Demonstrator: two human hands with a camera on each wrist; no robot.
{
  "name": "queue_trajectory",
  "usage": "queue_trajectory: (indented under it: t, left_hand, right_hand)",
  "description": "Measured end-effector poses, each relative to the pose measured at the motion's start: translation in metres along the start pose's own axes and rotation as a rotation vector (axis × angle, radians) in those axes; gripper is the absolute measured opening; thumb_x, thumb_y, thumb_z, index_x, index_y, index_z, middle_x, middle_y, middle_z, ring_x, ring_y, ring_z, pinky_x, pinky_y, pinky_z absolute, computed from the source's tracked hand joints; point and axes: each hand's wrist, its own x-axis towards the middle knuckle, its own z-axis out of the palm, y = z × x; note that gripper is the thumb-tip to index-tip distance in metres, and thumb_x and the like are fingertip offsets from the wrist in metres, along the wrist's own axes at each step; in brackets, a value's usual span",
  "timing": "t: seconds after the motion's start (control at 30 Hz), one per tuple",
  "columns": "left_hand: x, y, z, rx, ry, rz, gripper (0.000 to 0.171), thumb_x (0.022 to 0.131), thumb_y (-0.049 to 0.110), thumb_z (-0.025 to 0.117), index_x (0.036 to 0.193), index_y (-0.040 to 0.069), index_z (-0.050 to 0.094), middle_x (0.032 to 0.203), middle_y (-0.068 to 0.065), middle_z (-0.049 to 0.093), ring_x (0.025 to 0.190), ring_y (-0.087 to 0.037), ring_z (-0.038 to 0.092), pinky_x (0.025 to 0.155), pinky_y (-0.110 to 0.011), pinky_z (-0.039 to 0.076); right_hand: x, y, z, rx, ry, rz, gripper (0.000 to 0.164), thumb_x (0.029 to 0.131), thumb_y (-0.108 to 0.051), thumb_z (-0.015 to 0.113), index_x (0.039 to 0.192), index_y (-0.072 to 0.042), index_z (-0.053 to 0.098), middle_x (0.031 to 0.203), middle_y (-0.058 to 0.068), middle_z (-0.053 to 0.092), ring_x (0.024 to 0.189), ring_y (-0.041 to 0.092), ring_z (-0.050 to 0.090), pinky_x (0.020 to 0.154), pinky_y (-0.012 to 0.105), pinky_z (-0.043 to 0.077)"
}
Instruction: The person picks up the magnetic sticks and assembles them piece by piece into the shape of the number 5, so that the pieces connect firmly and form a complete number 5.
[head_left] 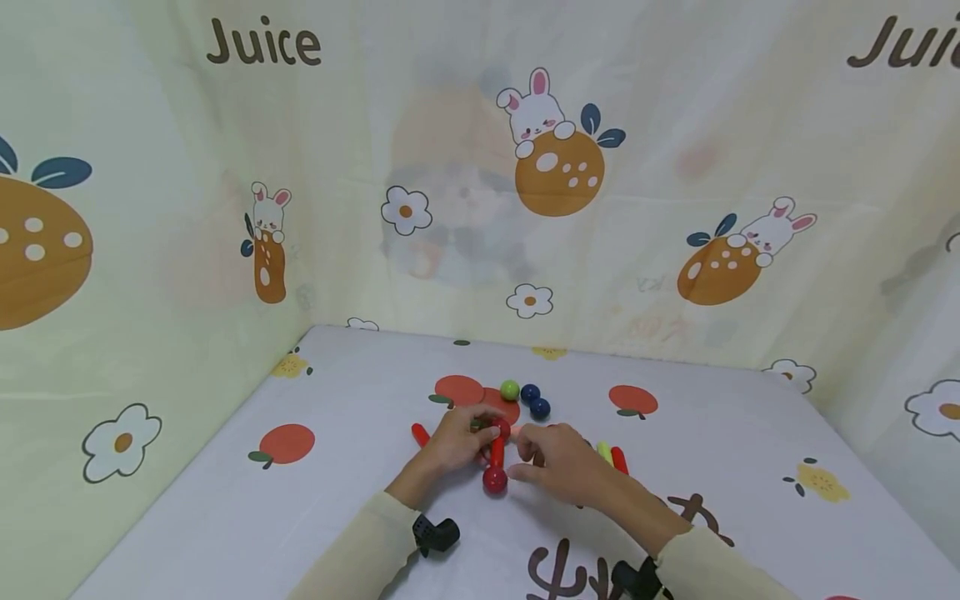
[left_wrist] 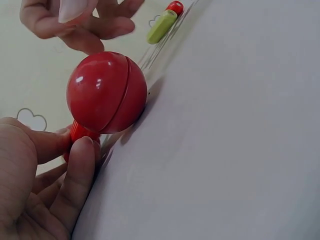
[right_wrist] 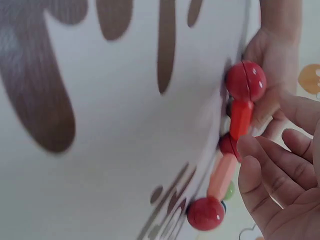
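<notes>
My left hand pinches a red rod between thumb and fingers. One end of the rod carries a glossy red ball with a seam round it. A second red ball sits at the rod's other end, partly behind fingers in the right wrist view. From there a pink rod leads to a third red ball. Just right of the pieces hovers my right hand, fingers loosely bent and nothing in them, its fingertips close to the middle ball.
Behind the hands lie a green ball and two dark blue balls. A yellow-green rod and another red rod are right of my right hand. One more red rod lies left of my left hand. A printed curtain encloses the table.
</notes>
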Motion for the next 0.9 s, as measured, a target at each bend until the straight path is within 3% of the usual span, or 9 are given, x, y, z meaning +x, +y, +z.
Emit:
queue_trajectory:
  t: [0.2,0.43,0.9]
  left_hand:
    - [0.0,0.0,0.0,-0.009,-0.011,-0.002,0.033,0.099,0.011,0.065,0.132,0.011,0.066,0.101,-0.006,0.065,0.062,-0.016,0.061,0.06,-0.027,0.056]
    - [-0.001,0.0,0.0,-0.02,-0.004,-0.003,0.032,0.1,0.01,0.064,0.132,0.012,0.065,0.101,-0.006,0.064,0.062,-0.016,0.061,0.061,-0.028,0.057]
    - [-0.002,0.0,0.001,-0.031,0.011,0.01,0.031,0.101,0.009,0.062,0.132,0.01,0.065,0.099,-0.007,0.064,0.061,-0.016,0.061,0.062,-0.029,0.058]
  right_hand:
    - [-0.005,0.005,-0.013,-0.005,0.058,-0.003,0.017,0.089,-0.017,0.078,0.095,-0.013,0.062,0.082,-0.008,0.064,0.077,0.011,0.058,0.064,0.023,0.051]
    - [-0.008,0.016,-0.023,-0.002,0.076,0.082,0.015,0.091,-0.013,0.076,0.101,-0.012,0.064,0.084,-0.008,0.065,0.08,0.011,0.059,0.067,0.022,0.053]
    - [-0.016,0.041,-0.036,-0.122,0.13,0.157,0.028,0.089,-0.013,0.076,0.116,-0.008,0.068,0.093,0.0,0.067,0.081,0.014,0.058,0.069,0.027,0.054]
